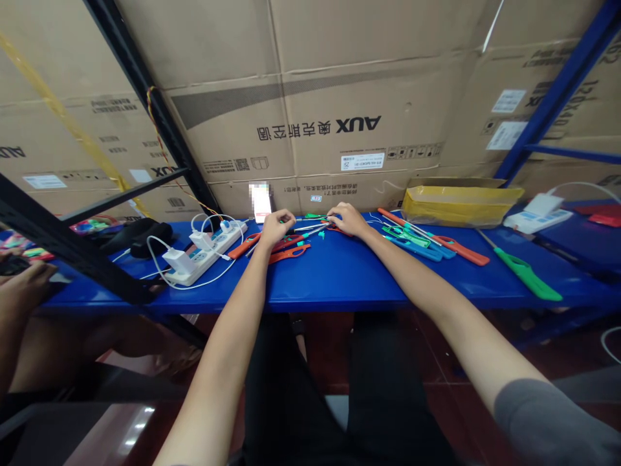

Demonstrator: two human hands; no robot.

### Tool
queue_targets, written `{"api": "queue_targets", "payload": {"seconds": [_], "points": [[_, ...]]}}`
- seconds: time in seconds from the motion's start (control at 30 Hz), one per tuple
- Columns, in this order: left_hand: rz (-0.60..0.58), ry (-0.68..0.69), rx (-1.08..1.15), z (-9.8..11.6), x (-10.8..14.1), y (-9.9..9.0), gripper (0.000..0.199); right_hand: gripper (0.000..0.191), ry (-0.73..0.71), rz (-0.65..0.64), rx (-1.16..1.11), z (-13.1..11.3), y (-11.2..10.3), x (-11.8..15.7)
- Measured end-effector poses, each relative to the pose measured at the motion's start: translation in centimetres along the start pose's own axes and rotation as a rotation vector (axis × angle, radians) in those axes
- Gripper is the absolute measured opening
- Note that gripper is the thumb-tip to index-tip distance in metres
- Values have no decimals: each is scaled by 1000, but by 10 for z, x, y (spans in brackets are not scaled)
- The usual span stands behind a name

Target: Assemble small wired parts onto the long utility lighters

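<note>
On the blue table (315, 285), both my hands are at the far side among long lighters. My left hand (278, 226) has its fingers curled above the silver rods of several lighters; whether it grips anything is too small to tell. My right hand (347, 219) is closed, fingertips down by a green piece (315, 215) and a red lighter part; what it holds is hidden. An orange lighter handle (290, 253) lies below my left hand. Right of my right hand lie blue lighters (417, 248), a green one and an orange one (463, 250).
A power strip (206, 255) with white chargers and looping cables sits at the left. Behind stand AUX cartons (339, 84). A yellow-taped box (458, 204), a green lighter (526, 272) and another strip (537, 219) are at the right. Another person's hand (24, 278) shows far left.
</note>
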State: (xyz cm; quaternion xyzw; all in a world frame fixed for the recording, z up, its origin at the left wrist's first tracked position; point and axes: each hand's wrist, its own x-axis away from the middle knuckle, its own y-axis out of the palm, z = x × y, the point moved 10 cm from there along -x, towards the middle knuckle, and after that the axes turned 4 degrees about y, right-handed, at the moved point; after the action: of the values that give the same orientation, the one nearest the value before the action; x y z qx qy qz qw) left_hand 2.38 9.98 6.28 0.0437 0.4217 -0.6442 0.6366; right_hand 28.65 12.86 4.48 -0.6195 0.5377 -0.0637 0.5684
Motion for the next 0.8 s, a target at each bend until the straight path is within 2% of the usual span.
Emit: {"api": "queue_targets", "payload": {"seconds": [0.33,0.63,0.8], "points": [[34,-50,-20,-6,0,-4,20,22,25,-12,19,-3,1,2],[7,-61,-32,-10,-1,-3,18,20,-2,-19,36,-9,0,2],[0,-67,-29,-12,0,-3,24,20,-10,-21,32,-12,0,3]]}}
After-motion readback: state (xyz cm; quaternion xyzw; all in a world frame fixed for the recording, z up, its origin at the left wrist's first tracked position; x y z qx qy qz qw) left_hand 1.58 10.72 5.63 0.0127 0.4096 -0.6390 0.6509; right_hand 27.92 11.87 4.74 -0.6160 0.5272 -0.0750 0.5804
